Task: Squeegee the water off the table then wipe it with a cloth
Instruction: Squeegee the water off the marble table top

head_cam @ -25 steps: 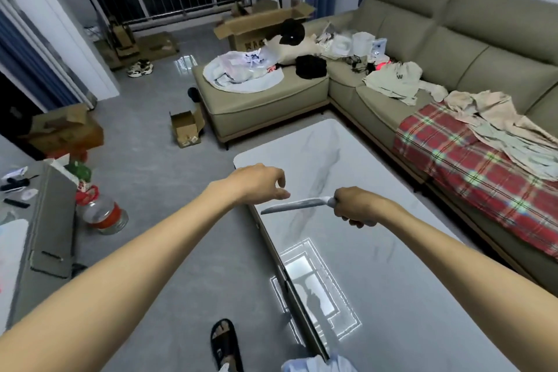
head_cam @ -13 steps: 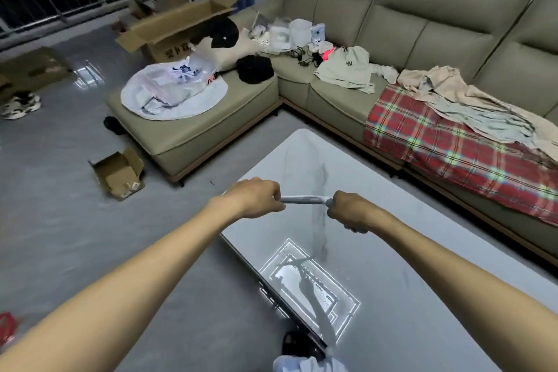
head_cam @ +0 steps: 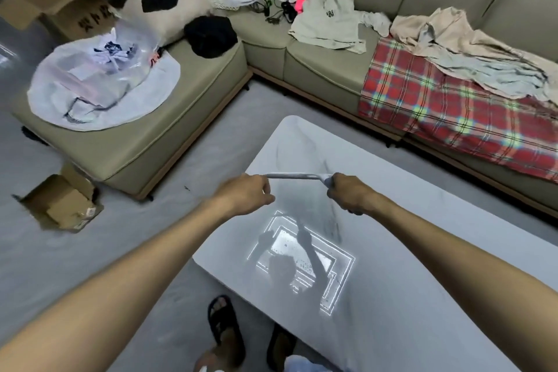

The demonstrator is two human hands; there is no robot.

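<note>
A white marble-look table [head_cam: 407,251] runs from the middle of the view to the lower right, glossy, with a ceiling light mirrored in it. A pale grey squeegee [head_cam: 294,176] is held level above the table's far left part. My right hand [head_cam: 350,193] grips its handle end. My left hand [head_cam: 244,192] pinches the other end of the blade. Whether the blade touches the tabletop is unclear. A bit of pale cloth [head_cam: 305,364] shows at the bottom edge.
An olive corner sofa [head_cam: 271,48] wraps the table's far and right sides, covered with clothes, bags and a red plaid blanket [head_cam: 453,118]. A small open cardboard box [head_cam: 60,205] lies on the grey floor at left. My sandalled feet [head_cam: 225,323] stand by the table's near edge.
My left hand has closed onto the free end of the squeegee. My view has swung right and down toward the table and sofa; both hands stay above the table's far left part.
</note>
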